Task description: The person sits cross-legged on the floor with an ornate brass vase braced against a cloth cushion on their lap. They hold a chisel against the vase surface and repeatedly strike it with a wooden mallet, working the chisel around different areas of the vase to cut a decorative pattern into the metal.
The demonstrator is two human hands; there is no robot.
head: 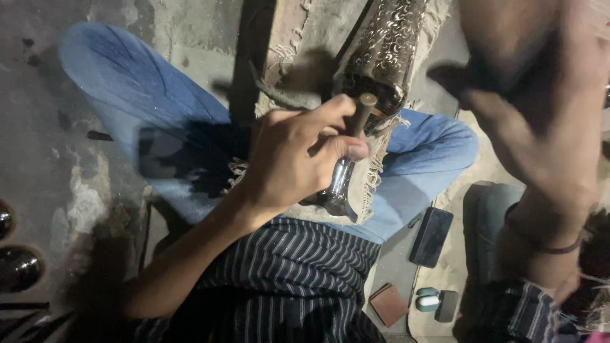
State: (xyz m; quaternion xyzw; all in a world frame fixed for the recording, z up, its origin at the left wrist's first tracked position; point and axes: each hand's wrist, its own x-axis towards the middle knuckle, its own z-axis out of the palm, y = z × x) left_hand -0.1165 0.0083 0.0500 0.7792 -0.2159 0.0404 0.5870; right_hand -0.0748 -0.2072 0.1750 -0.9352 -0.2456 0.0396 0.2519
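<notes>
Mid-engraving I'd say: left hand (298, 159) pinches the punch (362, 113) on the embossed metal vessel (381, 51); blurred right hand (508, 114) raised, grip unclear.

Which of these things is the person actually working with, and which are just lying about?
In use: left hand; thin dark metal punch; ornate engraved silvery metal vessel; fringed beige cloth.

Lying about: black flat phone; brown leather wallet; small teal case.

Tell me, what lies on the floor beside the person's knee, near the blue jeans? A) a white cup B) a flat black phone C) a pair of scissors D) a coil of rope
B: a flat black rectangular phone lies on the grey floor just right of the blue-jeaned knee, with a small brown wallet below it.
</notes>
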